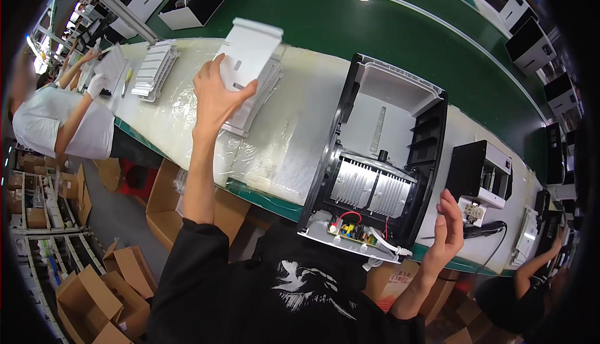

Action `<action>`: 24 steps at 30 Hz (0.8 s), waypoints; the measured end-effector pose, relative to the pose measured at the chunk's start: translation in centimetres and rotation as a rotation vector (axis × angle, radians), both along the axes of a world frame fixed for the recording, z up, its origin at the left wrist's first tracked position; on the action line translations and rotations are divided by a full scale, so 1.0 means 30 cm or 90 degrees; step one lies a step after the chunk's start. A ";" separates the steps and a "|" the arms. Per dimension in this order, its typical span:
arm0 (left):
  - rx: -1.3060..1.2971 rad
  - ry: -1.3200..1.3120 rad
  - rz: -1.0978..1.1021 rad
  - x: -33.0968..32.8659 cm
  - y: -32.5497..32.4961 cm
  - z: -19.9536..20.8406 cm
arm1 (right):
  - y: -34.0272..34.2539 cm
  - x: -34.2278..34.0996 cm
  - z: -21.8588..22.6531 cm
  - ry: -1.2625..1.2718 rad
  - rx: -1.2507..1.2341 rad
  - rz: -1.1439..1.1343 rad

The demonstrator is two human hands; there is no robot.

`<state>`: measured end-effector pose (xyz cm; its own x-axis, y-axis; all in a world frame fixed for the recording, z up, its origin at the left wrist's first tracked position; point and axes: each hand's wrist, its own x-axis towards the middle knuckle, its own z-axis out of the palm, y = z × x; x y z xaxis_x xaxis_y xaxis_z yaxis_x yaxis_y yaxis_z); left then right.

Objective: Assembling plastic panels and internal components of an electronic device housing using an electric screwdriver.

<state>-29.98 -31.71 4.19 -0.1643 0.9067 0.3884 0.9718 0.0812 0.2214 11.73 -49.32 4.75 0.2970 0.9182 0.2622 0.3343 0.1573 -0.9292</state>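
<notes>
The left hand (215,97) is gripping a white plastic panel (250,53), lifting it clear of the stack of panels (259,97) on the workbench (300,131). The right hand (449,225) is hovering open and empty beside the opened black appliance housing (375,162), leaving its interior accessible

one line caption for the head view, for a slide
Left hand lifts a white plastic panel; right hand open beside the opened appliance.
</notes>
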 end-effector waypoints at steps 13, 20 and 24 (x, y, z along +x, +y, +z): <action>-0.400 -0.869 -0.834 0.502 -0.286 0.046 | 0.208 -0.129 0.138 0.444 -0.121 0.223; -0.002 -0.344 -0.351 0.525 -0.272 0.041 | 0.348 0.007 0.267 -0.048 0.198 0.111; -0.090 -0.472 -0.386 0.576 -0.284 -0.038 | 0.438 -0.017 0.277 -0.332 0.286 0.200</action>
<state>-12.72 -40.24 3.06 0.1872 0.9484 0.2559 0.4747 -0.3154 0.8217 11.22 -36.17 13.07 -0.2255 0.7108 0.6663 0.5904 0.6437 -0.4869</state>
